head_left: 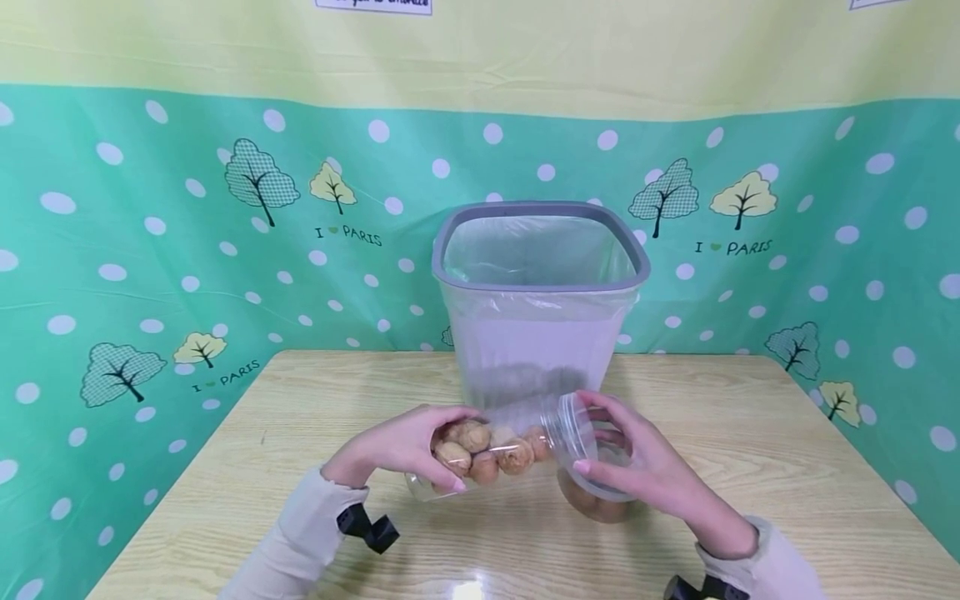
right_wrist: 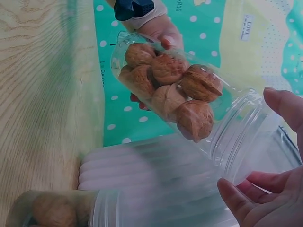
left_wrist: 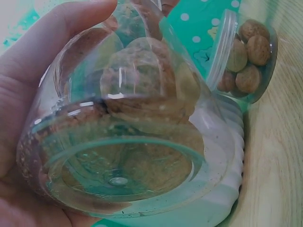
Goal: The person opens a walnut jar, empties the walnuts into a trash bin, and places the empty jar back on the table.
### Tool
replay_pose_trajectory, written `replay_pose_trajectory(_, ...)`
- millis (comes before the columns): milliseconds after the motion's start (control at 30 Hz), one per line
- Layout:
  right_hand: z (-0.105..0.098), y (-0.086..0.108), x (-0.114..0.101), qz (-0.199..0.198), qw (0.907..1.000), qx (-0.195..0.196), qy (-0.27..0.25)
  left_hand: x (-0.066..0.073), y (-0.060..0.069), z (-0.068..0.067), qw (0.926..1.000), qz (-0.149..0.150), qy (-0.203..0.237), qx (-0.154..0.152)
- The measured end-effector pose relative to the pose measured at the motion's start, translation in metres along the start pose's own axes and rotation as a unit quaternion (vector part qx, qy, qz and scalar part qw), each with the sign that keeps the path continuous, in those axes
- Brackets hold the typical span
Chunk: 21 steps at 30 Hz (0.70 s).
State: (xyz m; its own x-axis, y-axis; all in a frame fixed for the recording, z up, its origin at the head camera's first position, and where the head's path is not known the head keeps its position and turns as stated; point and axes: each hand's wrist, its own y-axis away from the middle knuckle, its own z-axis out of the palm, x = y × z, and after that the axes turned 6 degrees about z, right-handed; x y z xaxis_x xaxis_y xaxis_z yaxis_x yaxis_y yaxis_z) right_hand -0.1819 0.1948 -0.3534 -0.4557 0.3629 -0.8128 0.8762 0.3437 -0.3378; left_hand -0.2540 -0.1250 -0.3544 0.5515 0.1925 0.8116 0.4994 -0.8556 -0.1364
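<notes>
A clear plastic jar (head_left: 521,417) lies tilted above the table, its mouth end raised toward the right. Several walnuts (right_wrist: 170,68) are inside it. My left hand (head_left: 412,442) grips the jar near its base, thumb in front and fingers behind. At the other end, my right hand (head_left: 648,467) holds the threaded mouth end between thumb and fingers. Whether a clear lid sits there, I cannot tell. Below my right hand a second clear jar (left_wrist: 259,80) with several walnuts stands on the table, partly hidden in the head view.
Just behind the jars stands a pale bin (head_left: 536,354) with a grey rim and a clear bag liner. Wooden tabletop (head_left: 322,417) stretches to both sides. A green and yellow printed cloth (head_left: 360,192) hangs behind and at the sides.
</notes>
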Motion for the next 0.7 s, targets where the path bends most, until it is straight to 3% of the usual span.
replay_pose_trajectory(533,0.002,0.008,0.01,-0.008,0.9999,0.009,0.009,0.0,0.009,-0.006,0.9994,-0.01,0.029,0.016)
replay_pose_trajectory(700,0.007,0.011,0.016,-0.01,0.9998,0.014,0.001,-0.001,0.014,-0.011,0.9997,-0.005,0.006,0.025)
